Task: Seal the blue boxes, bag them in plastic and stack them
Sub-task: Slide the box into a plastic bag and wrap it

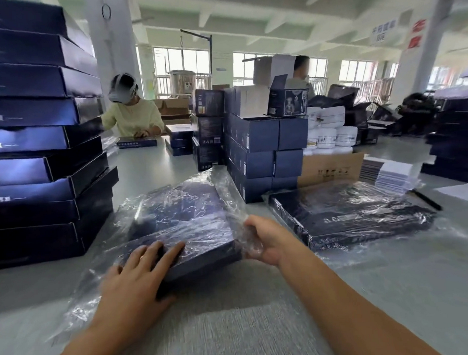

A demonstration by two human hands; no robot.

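Observation:
A flat dark blue box (187, 226) lies on the grey table in front of me, inside a clear plastic bag (222, 185) that crinkles around it. My left hand (135, 279) presses flat on the box's near left corner, fingers spread and straight. My right hand (264, 241) grips a bunch of the plastic at the box's right edge. To the right lies a bagged blue box (353, 213) on loose plastic.
A tall stack of flat blue boxes (41, 147) stands at the left. Smaller blue cartons (263, 149) are piled behind the work area, beside an open cardboard box (330, 168) with white jars. A seated person (132, 114) works across the table. White sheets (394, 174) lie at the right.

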